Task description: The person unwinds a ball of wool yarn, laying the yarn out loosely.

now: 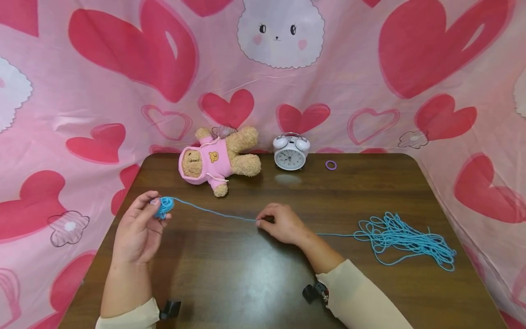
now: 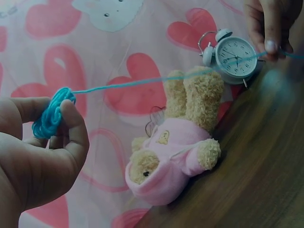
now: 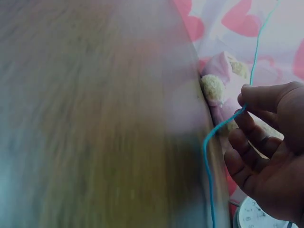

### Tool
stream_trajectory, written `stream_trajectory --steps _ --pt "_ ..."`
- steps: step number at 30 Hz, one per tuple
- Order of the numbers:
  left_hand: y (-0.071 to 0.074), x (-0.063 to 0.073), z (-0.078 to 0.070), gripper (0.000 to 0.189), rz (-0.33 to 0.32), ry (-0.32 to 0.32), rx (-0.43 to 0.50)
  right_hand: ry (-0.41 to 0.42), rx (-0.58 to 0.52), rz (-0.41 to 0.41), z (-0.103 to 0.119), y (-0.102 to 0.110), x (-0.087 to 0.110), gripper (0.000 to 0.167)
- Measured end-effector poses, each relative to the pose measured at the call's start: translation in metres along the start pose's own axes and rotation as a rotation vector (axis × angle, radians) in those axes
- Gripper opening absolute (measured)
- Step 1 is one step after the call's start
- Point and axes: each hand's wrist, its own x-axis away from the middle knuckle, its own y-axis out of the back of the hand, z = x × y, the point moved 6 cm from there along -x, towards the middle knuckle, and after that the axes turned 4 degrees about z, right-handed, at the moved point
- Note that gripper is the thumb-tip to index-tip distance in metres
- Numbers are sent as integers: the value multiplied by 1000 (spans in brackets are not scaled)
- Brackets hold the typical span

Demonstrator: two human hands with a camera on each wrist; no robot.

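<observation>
A small wound ball of blue yarn (image 1: 165,207) is held between the thumb and fingers of my left hand (image 1: 139,230), raised over the table's left side. From it a strand (image 1: 213,212) runs rightward to my right hand (image 1: 283,224), which pinches it between thumb and fingertips near the table's middle. In the right wrist view the strand (image 3: 207,152) bends at the pinch and hangs down past the fingers. Beyond the right hand it leads to a loose, looped heap of the same yarn (image 1: 407,240) lying on the right of the table.
A teddy bear in a pink hoodie (image 1: 218,162) lies on its back at the rear left of the brown table (image 1: 246,283). Next to it stands a white twin-bell alarm clock (image 1: 291,153), with a purple ring (image 1: 330,165) to its right. A pink heart-print cloth (image 1: 349,82) hangs behind.
</observation>
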Motion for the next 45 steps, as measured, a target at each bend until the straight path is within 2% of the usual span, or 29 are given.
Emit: stream_trajectory --steps 7,15,20,37,45 --pt "6 1 5 21 -19 21 -29 -48 -63 -54 -9 21 16 3" --pt "11 1 12 21 -26 34 -50 -70 -64 -129 -21 48 38 3" --pt "12 2 14 22 -29 40 -54 -82 -41 -166 -30 65 52 3" --pt "16 3 21 23 -33 61 -73 -257 68 -234 -64 119 110 3" --pt "20 4 16 22 -46 55 -62 -275 137 -301 -72 139 139 3"
